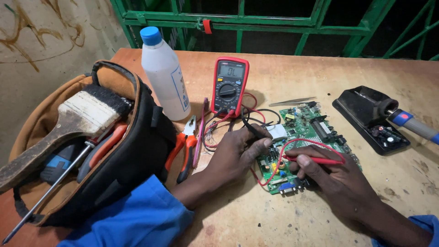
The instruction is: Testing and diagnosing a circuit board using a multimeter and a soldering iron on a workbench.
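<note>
— What did the hands hold, and where did the board lie?

— The green circuit board (305,137) lay flat on the wooden desk (292,73), just in front of the red multimeter (230,85). The left hand (238,153) had its fingers pinched on the black probe (253,129), its tip down at the board's left side. The right hand (327,176) pinched the red probe (315,160) like a pen, pointing left onto the board.

— Could the exact contact points be seen?

— No. The fingertips and knuckles covered both probe tips, and the right hand hid the board's near right corner. The components were too small to tell apart.

— What else was cut off or unclear?

— The soldering iron (414,124) on its black stand (368,118) ran out of the frame at the right, so only its blue and grey handle showed. The tool bag (114,160) at the left hid most of its contents; a paintbrush (68,123) and a long screwdriver (45,196) stuck out. The orange-handled pliers (183,151) lay partly behind the left wrist, beside a white bottle (163,75). Tweezers (291,101) lay behind the board. The meter's leads tangled together, hard to follow.
</note>
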